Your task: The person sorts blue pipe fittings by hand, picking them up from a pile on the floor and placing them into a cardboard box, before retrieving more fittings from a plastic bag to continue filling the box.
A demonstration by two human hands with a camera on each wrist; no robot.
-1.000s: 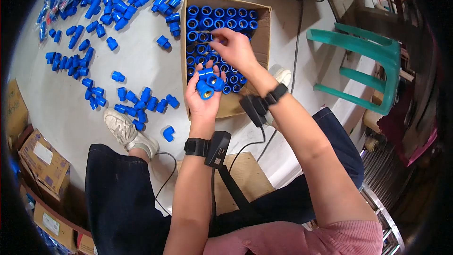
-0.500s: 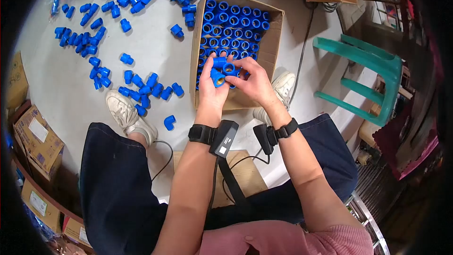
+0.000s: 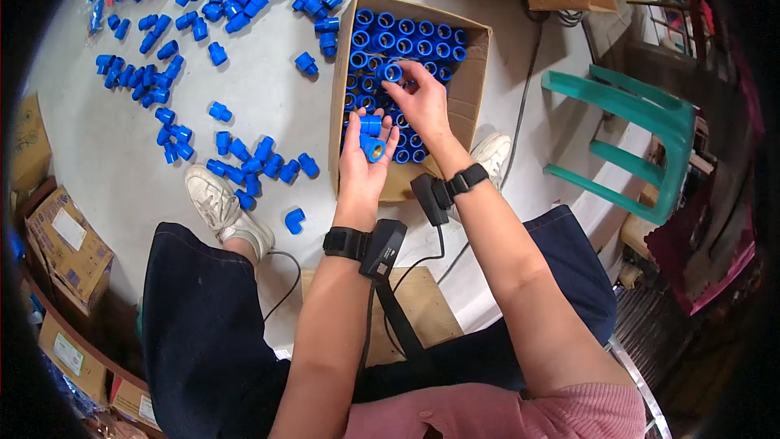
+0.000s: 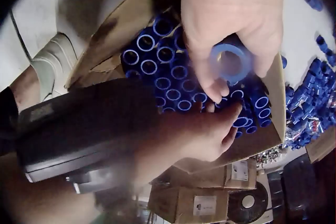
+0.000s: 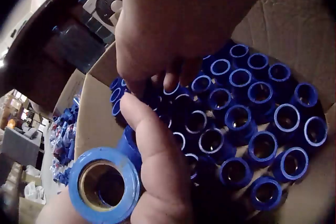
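My left hand (image 3: 358, 183) is palm up over the near part of a cardboard box, its fingers curled around blue pipe fittings. One of these, a blue fitting with a brass-lined mouth (image 3: 373, 149), lies on the palm; another blue fitting (image 3: 370, 125) lies across the fingers. My right hand (image 3: 426, 104) pinches a blue pipe fitting (image 3: 391, 72) between thumb and fingers, over the middle of the box. In the right wrist view its fingertips are hidden behind the hand. Below, upright blue fittings (image 5: 239, 116) stand in rows, round mouths upward.
The open cardboard box (image 3: 478, 97) stands on the pale floor between my shoes. Many loose blue fittings (image 3: 244, 0) are scattered to the left and far left. A blue elbow (image 3: 294, 220) lies near my left shoe (image 3: 213, 199). A green plastic stool (image 3: 613, 89) is at the right.
Half a second ago my right hand was at the fittings in my left palm; it has moved up and away over the box with one. My left hand stays cupped around the others.
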